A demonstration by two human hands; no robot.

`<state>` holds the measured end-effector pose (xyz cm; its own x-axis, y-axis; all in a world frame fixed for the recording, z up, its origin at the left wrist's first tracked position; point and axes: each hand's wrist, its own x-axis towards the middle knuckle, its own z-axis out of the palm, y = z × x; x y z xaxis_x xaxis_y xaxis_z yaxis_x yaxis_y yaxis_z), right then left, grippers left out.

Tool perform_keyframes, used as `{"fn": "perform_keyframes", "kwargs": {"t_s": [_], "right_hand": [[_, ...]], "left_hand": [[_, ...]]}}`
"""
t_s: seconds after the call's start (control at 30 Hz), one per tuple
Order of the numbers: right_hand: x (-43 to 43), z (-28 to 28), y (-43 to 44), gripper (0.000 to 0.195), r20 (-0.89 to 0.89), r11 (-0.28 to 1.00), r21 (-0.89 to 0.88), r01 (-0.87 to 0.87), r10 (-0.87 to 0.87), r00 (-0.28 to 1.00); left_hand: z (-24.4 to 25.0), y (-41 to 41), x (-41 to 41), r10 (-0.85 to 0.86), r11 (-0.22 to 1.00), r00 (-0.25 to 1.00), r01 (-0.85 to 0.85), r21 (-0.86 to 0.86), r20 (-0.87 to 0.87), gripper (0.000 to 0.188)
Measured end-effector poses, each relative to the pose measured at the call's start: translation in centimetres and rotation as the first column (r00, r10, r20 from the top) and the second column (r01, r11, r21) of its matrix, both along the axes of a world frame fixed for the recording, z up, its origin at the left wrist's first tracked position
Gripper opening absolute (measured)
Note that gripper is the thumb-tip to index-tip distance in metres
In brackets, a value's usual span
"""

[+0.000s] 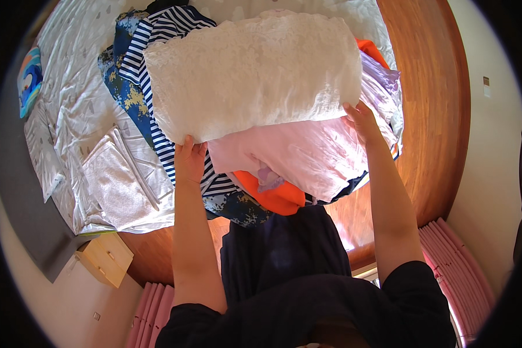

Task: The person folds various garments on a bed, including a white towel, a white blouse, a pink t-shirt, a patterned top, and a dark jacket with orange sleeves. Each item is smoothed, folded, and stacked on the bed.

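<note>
A wide cream cloth (252,74) lies spread over a heap of clothes on the bed. My left hand (190,160) grips its near left corner, and my right hand (360,122) pinches its near right corner. From under its near edge comes a pale pink garment (291,152), with an orange garment (269,195) below. Left of it are a navy-and-white striped garment (158,135) and blue camouflage-patterned clothing (132,95). A lilac garment (380,82) shows at the right. The fingertips under the cream cloth are hidden.
On the white bed sheet (74,104), left of the heap, lies a folded pale towel (117,187). A blue patterned cushion (30,82) is by the grey headboard (21,187). A wooden bedside cabinet (105,259) and pink curtains (456,261) stand beyond the bed, over a wooden floor (430,108).
</note>
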<state>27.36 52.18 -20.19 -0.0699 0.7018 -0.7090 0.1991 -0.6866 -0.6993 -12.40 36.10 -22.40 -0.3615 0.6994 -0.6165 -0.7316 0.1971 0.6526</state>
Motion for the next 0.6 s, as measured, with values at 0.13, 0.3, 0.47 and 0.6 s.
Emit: {"fn": "perform_keyframes", "kwargs": {"t_s": [0.13, 0.3, 0.47, 0.6], "right_hand": [[0.0, 3.3, 0.0, 0.041, -0.113, 0.968, 0.071, 0.239, -0.230, 0.967], [3.4, 5.2, -6.6, 0.041, -0.168, 0.919, 0.142, 0.369, -0.345, 0.924], [5.5, 0.1, -14.2, 0.032, 0.081, 0.867, 0.024, 0.498, -0.498, 0.863], [3.1, 1.4, -14.0, 0.041, 0.771, 0.769, 0.582, -0.266, -0.417, 0.481]], "left_hand": [[3.6, 0.4, -1.1, -0.155, 0.987, 0.967, 0.142, -0.079, -0.200, 0.053], [6.9, -6.3, 0.7, 0.006, 0.995, 0.999, -0.010, -0.102, -0.038, 0.057], [4.3, -11.2, 5.4, 0.045, 0.875, 0.991, -0.098, -0.474, -0.122, 0.048], [1.8, -11.3, 6.2, -0.066, 0.696, 0.648, -0.515, -0.501, -0.758, 0.044]]}}
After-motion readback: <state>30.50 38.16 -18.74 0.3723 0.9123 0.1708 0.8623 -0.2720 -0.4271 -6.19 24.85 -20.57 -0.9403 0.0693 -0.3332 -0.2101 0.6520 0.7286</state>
